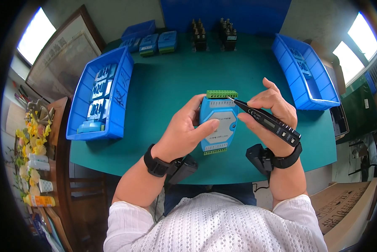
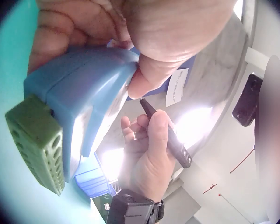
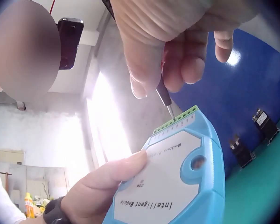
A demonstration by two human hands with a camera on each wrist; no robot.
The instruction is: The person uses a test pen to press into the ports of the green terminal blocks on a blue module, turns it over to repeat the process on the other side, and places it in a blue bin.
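In the head view my left hand (image 1: 184, 128) grips a light-blue Intelligent Module (image 1: 226, 126), its thumb lying across the white label. Green screw terminal blocks line both ends of the module; the far terminal block (image 1: 221, 93) has a row of holes. My right hand (image 1: 276, 109) pinches a black voltage tester pen (image 1: 267, 122) with a small display and buttons. In the right wrist view the pen's thin metal tip (image 3: 171, 111) meets the green terminal strip (image 3: 186, 113). The left wrist view shows the module (image 2: 84, 88) from its side, close up.
A blue bin (image 1: 120, 90) holding several modules stands at left, another blue bin (image 1: 320, 94) at right. More blue modules (image 1: 167, 42) and black devices with metal posts (image 1: 200, 40) stand along the back of the green table (image 1: 163, 84). Both wrists wear strapped cameras.
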